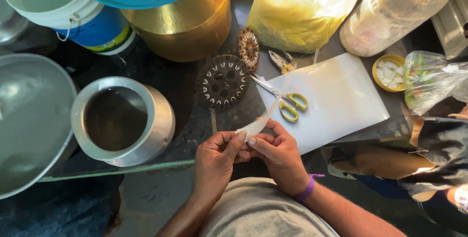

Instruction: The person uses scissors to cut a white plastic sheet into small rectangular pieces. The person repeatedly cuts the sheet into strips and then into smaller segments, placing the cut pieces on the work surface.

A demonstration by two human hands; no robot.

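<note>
My left hand (pixel 217 159) and my right hand (pixel 278 151) meet just above my lap and pinch the lower end of a narrow white paper strip (pixel 261 122). The strip curves up and to the right, toward yellow-handled scissors (pixel 287 103). These scissors lie untouched on a white sheet (pixel 341 95) spread over the dark work surface. A purple band sits on my right wrist. A round dark disc with white tooth-like marks (pixel 223 81) lies left of the scissors, with a smaller patterned disc (pixel 249 48) leaning behind it.
A steel pot (pixel 122 120) stands at left, beside a large metal lid (pixel 29 120). A brass vessel (pixel 187 27), a white bucket (pixel 63 8), a yellow bag (pixel 302 8) and a plastic jar (pixel 395 10) line the back. A small yellow cup of white pieces (pixel 388 72) and a clear bag (pixel 429 78) sit at right.
</note>
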